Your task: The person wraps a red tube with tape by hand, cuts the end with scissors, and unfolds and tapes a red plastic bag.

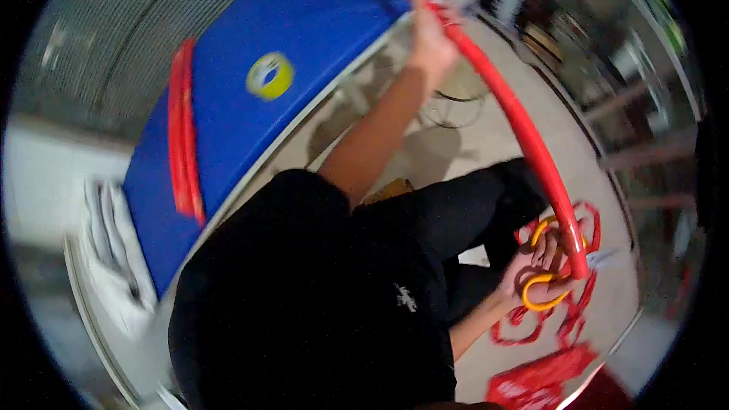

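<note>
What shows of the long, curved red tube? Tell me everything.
The long, curved red tube looks like smooth, glossy plastic, seems thinner toward the top and reaches the picture's upper edge. The left hand grips its upper part. Its blunt lower end overlaps the right hand and orange-handled metal scissors; contact there is unclear.

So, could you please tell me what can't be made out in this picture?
Red roll: its upper end is cut off by the head view's top edge.
Scissors in the right hand: head view; blur and the red roll hide how far they are open.
Left hand: head view; blur hides exact finger placement.
Red piece at bottom right: head view; blur hides its pale markings' detail.
</note>
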{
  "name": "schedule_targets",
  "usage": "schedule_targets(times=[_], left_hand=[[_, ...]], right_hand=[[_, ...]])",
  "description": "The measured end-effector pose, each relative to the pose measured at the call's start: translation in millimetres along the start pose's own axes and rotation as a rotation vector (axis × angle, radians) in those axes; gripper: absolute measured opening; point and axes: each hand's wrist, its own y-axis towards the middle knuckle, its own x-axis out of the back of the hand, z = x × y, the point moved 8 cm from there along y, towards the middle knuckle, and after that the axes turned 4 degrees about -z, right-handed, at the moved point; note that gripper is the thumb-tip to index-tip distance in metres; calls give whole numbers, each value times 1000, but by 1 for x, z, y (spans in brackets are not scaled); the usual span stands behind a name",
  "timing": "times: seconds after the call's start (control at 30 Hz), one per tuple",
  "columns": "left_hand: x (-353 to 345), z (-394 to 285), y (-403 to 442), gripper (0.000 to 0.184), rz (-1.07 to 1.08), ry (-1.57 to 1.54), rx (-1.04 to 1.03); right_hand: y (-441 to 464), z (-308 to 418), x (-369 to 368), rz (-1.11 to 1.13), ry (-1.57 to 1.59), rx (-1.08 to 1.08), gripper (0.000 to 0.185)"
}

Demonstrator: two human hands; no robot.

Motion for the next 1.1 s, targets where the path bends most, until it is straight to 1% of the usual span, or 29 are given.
schedule_targets(times=[0.07,0.1,0.13,0.17,0.2,0.23,0.27,0.3,0.33,0.37,0.4,0.43,0.47,0.5,0.53,0.6,0.63,0.67,0.7,0.73,0.77,0.83,0.87,0.93,0.97,1.03,1.07,1.1], left_hand=[[-50,-1,-43,34,-200,-8,68],[-53,-20,-43,34,-203,-17,29],[-56,-46,-45,32,-179,86,-25],[-57,-74,-55,30,-149,194,-72],[-56,-118,-49,32,-91,298,-135],[-56,-154,-46,32,-10,377,-93],[-56,-199,-52,29,-77,499,-133],[-57,-241,-56,25,-103,673,-91],[-58,-281,-71,23,-259,880,-192],[-54,-318,-77,25,-290,1039,-159],[-43,-361,-83,25,-342,1196,-120],[-34,-398,-90,24,-409,1330,-114],[-28,-432,-100,24,-466,1567,-284],[-22,-459,-108,33,-578,1840,-314],[-10,-485,-113,33,-583,1841,-320],[21,-539,-118,52,-692,2345,-301],[51,-564,-126,52,-695,2343,-304],[70,-582,-134,60,-632,2652,-493],[77,-583,-140,70,-542,2948,-701],[95,-580,-155,71,-859,2961,-391],[115,-569,-184,72,-1167,2911,-64],[158,-564,-213,66,-1126,2663,-147],[173,-566,-219,66,-1119,2664,-149],[169,-567,-234,59,-1215,2748,-443],[169,-565,-237,59,-1218,2744,-433],[155,-574,-254,52,-1475,2882,-462],[145,-571,-259,52,-1481,2880,-461],[130,-568,-264,50,-1504,2948,-513]], right_hand=[[9,-27,-19,-14,-191,-47,76],[11,-36,-15,7,-266,-53,70],[15,-54,-27,124,-244,-170,61],[6,-58,7,0,-291,-223,57],[5,-67,39,-119,-335,-277,53],[13,-81,34,-28,-430,-253,47],[20,-94,30,60,-521,-220,41],[18,-102,39,95,-675,-205,40],[17,-108,44,126,-827,-182,38],[15,-111,41,-4,-794,-211,36],[15,-108,38,-8,-790,-212,36],[16,-112,39,4,-876,-291,36],[20,-116,39,20,-964,-370,35],[21,-118,29,-2,-1076,-320,37],[18,-122,22,3,-1071,-323,37],[16,-129,14,0,-1112,-328,38],[13,-131,17,-19,-1076,-334,40],[12,-132,17,-14,-1079,-336,40],[11,-132,20,-14,-1077,-366,40],[10,-134,21,-14,-1075,-396,40],[10,-133,20,-56,-1074,-409,40],[13,-130,17,-43,-1086,-410,39],[13,-131,16,-48,-1092,-413,38],[10,-131,15,-86,-1104,-398,38],[9,-131,14,-94,-1125,-412,38],[10,-131,10,-89,-1149,-432,37],[9,-132,5,-64,-1159,-432,38],[9,-133,-1,-42,-1166,-432,38]])
